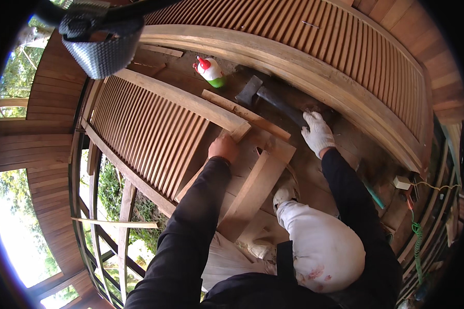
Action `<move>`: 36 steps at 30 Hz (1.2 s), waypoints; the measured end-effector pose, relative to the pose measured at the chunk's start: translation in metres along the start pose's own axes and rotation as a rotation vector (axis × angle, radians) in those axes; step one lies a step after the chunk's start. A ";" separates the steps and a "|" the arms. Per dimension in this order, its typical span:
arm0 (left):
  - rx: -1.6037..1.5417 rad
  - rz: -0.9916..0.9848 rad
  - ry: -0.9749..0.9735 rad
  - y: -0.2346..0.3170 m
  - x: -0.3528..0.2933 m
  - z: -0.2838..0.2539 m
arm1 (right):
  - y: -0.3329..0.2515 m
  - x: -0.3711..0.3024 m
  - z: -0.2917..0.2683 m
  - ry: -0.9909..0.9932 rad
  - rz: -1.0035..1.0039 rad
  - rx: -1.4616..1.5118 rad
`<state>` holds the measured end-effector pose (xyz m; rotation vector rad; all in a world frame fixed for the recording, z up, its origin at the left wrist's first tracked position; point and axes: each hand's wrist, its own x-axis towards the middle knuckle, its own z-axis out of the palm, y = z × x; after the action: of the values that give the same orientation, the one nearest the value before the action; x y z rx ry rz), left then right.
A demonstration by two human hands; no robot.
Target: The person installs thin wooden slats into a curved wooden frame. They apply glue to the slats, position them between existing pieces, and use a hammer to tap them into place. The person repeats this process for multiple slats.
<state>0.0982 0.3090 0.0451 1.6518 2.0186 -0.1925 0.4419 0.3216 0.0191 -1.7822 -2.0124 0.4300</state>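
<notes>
My right hand [317,133], in a white work glove, has its fingers at the end of the dark handle of a hammer [250,91] with a blocky head. The hammer lies on the wooden floor. My bare left hand [224,148] is closed at the end of a louvered wooden panel [149,135], just below its long side rail [180,100]; its fingertips are hidden. A loose wooden strip [247,114] rests alongside that rail. Close to my knees is a thick wooden board [255,188], set crosswise by the panel's open end.
A white and green bottle with a red cap [207,67] stands beyond the hammer. Along the far side runs a larger curved louvered panel [294,67]. At right lie a green tool [374,195], a pale block [402,182] and a coiled green hose [416,237]. A grey strap [102,49] hangs upper left.
</notes>
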 end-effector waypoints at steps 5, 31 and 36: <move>0.035 -0.022 0.046 -0.004 0.013 -0.028 | -0.011 -0.005 -0.025 0.090 0.039 -0.257; 0.623 0.297 -0.022 -0.081 0.060 -0.050 | -0.013 -0.144 -0.155 -0.174 0.285 -0.050; 0.113 0.032 0.180 -0.102 0.066 -0.101 | -0.020 -0.192 -0.139 -0.234 0.367 0.278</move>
<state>-0.0366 0.3847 0.0786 1.8281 2.1466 -0.1536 0.5124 0.1227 0.1296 -1.9916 -1.6568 1.0207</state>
